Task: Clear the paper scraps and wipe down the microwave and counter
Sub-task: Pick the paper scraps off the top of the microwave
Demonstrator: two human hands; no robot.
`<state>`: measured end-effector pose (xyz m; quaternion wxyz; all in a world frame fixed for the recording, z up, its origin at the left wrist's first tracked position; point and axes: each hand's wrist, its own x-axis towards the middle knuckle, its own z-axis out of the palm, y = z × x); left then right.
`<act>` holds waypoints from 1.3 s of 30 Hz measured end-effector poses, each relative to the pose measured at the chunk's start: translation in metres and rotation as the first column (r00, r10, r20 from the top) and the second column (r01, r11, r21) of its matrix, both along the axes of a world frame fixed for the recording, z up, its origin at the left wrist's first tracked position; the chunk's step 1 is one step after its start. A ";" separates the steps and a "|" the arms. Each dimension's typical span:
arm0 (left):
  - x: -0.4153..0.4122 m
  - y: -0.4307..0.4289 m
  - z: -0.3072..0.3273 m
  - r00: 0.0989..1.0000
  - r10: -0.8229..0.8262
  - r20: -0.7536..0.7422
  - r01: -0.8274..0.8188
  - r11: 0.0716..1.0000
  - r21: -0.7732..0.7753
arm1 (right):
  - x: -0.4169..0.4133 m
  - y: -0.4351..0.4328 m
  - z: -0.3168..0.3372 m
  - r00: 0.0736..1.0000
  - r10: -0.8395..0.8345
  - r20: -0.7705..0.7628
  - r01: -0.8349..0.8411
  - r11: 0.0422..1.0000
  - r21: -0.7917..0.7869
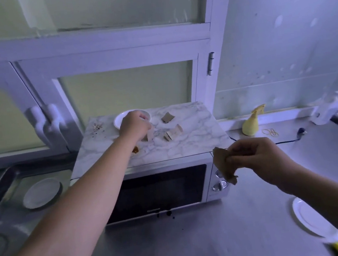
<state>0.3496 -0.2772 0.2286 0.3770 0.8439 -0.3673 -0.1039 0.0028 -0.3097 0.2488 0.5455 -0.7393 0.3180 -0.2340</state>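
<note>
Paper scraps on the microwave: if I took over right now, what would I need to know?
Left hand: reaching over the microwave's marble-pattern top, closing on a scrap.
Right hand: fingers pinch a collected brown scrap.
Three paper scraps remain on top, beside a white dish.
Left to do: gather the scraps, then wipe the brown stain, the specks and the counter drips.

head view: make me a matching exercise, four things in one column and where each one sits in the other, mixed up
Things:
1. yellow spray bottle
2. torn brown paper scrap
3. small white bowl
4. rubber bands

Places:
A. pinched in the right hand
B. on the steel counter just right of the bottle
C. on the marble-patterned microwave top, partly behind the left hand
D. on the counter by the back wall

Pairs: 1-D, 2-A, 3-C, 4-B
</note>
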 end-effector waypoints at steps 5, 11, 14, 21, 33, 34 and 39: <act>-0.039 0.035 0.021 0.977 -0.145 -0.156 0.095 0.953 -0.289 | -0.003 0.009 0.020 0.999 0.026 0.048 -0.029 0.998 0.064; -0.102 0.112 0.044 0.884 -0.390 -0.258 0.222 0.836 -0.502 | 0.024 0.030 0.033 0.991 0.118 0.067 -0.109 0.986 -0.124; -0.120 0.137 0.044 0.851 -0.426 -0.307 0.206 0.809 -0.550 | 0.040 0.042 0.032 0.968 0.228 0.106 -0.219 0.972 -0.090; -0.135 0.158 0.027 0.756 -0.444 -0.480 0.113 0.812 -0.572 | 0.058 0.051 0.017 0.852 0.378 0.363 -0.450 0.883 0.135; -0.024 0.148 -0.015 0.981 0.088 -0.171 -0.137 0.946 -0.294 | 0.113 -0.022 -0.009 0.952 0.295 -0.088 -0.300 0.953 -0.053; -0.013 0.141 -0.018 0.980 0.144 -0.139 -0.175 0.954 -0.243 | 0.120 -0.035 -0.010 0.969 0.185 -0.162 -0.206 0.970 -0.125; 0.005 0.110 -0.033 0.989 0.144 0.045 -0.147 0.986 0.075 | 0.162 -0.080 -0.006 0.891 0.029 -0.452 -0.228 0.891 -0.392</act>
